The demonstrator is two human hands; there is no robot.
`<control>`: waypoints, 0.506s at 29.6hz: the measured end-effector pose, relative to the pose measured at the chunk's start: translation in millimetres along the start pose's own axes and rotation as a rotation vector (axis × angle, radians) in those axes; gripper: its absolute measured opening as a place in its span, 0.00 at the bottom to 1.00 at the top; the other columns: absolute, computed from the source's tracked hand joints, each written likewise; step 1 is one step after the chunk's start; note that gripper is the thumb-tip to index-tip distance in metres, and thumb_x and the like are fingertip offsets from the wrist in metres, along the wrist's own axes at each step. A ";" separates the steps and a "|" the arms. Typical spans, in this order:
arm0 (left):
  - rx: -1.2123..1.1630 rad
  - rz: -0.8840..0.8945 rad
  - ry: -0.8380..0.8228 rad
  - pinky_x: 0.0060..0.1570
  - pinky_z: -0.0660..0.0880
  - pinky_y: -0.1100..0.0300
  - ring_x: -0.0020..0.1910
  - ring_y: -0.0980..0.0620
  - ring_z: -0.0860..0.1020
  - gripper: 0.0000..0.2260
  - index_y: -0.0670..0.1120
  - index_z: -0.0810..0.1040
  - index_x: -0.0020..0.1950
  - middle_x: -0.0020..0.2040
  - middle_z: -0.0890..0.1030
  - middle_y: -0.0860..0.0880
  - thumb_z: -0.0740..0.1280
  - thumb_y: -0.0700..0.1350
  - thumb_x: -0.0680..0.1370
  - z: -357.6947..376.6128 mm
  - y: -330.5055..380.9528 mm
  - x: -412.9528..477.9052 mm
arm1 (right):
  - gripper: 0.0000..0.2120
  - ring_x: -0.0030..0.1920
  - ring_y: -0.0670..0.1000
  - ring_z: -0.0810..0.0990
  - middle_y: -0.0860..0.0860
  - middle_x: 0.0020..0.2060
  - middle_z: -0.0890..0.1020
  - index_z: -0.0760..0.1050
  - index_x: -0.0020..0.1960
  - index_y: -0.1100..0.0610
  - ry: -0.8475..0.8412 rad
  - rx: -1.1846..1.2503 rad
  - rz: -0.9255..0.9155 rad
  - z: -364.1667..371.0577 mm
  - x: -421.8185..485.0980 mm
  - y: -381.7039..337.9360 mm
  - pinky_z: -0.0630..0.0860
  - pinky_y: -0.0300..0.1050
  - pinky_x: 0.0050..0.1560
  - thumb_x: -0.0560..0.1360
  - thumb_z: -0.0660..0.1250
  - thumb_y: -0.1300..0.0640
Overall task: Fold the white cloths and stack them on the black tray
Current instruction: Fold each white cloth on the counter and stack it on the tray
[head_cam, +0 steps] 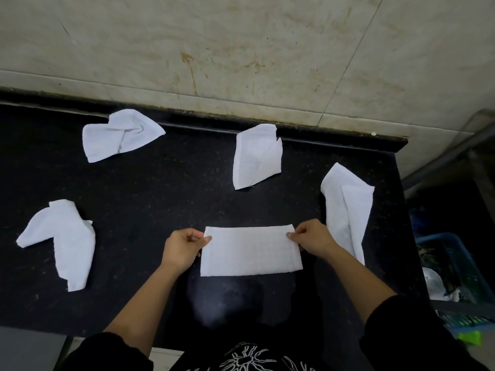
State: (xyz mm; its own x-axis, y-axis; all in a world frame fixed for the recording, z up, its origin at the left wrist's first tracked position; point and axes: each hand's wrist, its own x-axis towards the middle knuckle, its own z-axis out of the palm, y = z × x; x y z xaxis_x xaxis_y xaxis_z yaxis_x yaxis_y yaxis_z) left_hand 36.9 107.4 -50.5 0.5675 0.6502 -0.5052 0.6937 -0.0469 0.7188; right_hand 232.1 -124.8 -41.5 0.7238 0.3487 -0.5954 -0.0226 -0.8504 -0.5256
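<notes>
Black speckled stone counter [150,188] | folded white rectangular cloth [250,251] flat at lower centre | left hand [182,247] pinches its left edge, right hand [312,236] pinches its upper right corner | cloth spans between both grips | four crumpled white cloths around

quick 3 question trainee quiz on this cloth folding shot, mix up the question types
1. True or false: the left hand and right hand each pinch one end of the flat cloth.
2. How many crumpled cloths lie loose on the counter? A two, B four, C six.
3. Fill in: the long crumpled cloth lies just beyond the ___ hand.
Key: 1 true; 2 B; 3 right.
</notes>
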 end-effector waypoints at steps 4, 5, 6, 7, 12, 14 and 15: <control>0.168 0.054 0.076 0.36 0.73 0.61 0.37 0.51 0.78 0.07 0.47 0.78 0.44 0.38 0.80 0.49 0.73 0.49 0.73 3.2 0.7 -3.2 | 0.16 0.35 0.49 0.75 0.52 0.35 0.78 0.72 0.40 0.59 0.087 -0.172 -0.032 2.5 -8.8 0.3 0.71 0.43 0.37 0.75 0.70 0.47; 0.207 0.076 0.106 0.36 0.73 0.59 0.37 0.52 0.78 0.08 0.48 0.76 0.45 0.38 0.79 0.50 0.73 0.50 0.74 3.6 1.4 -6.2 | 0.16 0.36 0.49 0.75 0.50 0.35 0.77 0.71 0.40 0.57 0.120 -0.184 -0.038 1.5 -12.2 0.1 0.71 0.42 0.36 0.74 0.70 0.46; 0.237 0.106 0.135 0.36 0.74 0.58 0.38 0.52 0.77 0.09 0.49 0.74 0.46 0.38 0.78 0.51 0.72 0.51 0.74 3.9 1.7 -9.8 | 0.16 0.36 0.49 0.75 0.50 0.35 0.76 0.70 0.40 0.56 0.143 -0.173 -0.046 0.2 -15.6 0.1 0.71 0.42 0.36 0.73 0.70 0.45; 0.256 0.143 0.154 0.36 0.75 0.56 0.38 0.53 0.77 0.10 0.50 0.73 0.46 0.39 0.77 0.51 0.72 0.52 0.74 3.8 1.6 -15.0 | 0.17 0.36 0.49 0.74 0.50 0.35 0.76 0.70 0.40 0.56 0.141 -0.148 -0.054 -1.7 -20.2 0.1 0.71 0.42 0.36 0.72 0.72 0.45; 0.394 0.346 0.099 0.35 0.72 0.59 0.42 0.57 0.73 0.11 0.54 0.71 0.44 0.45 0.72 0.57 0.70 0.57 0.73 11.4 -15.4 -44.9 | 0.23 0.35 0.48 0.76 0.51 0.34 0.78 0.71 0.38 0.57 -0.046 -0.228 -0.049 -0.1 -45.5 6.5 0.71 0.43 0.37 0.65 0.76 0.40; 0.471 0.366 0.107 0.36 0.71 0.62 0.49 0.58 0.67 0.10 0.55 0.73 0.47 0.50 0.69 0.59 0.70 0.58 0.73 15.3 -28.0 -53.2 | 0.22 0.36 0.49 0.77 0.51 0.34 0.78 0.70 0.38 0.56 -0.053 -0.240 -0.018 5.5 -49.3 16.4 0.73 0.44 0.38 0.64 0.77 0.41; 0.489 0.357 0.111 0.37 0.71 0.62 0.52 0.58 0.65 0.10 0.55 0.74 0.49 0.52 0.69 0.59 0.70 0.58 0.74 16.7 -34.2 -56.6 | 0.22 0.36 0.50 0.78 0.51 0.35 0.79 0.70 0.38 0.55 -0.047 -0.222 0.003 7.6 -51.7 21.4 0.74 0.45 0.39 0.64 0.78 0.42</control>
State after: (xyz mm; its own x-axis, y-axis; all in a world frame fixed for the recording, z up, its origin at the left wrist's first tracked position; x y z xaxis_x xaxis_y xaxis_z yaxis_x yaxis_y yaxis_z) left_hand -11.5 59.6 -54.5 0.7706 0.6044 -0.2022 0.6077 -0.6015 0.5185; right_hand 188.9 -158.0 -26.5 0.6908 0.3599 -0.6271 0.1317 -0.9154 -0.3804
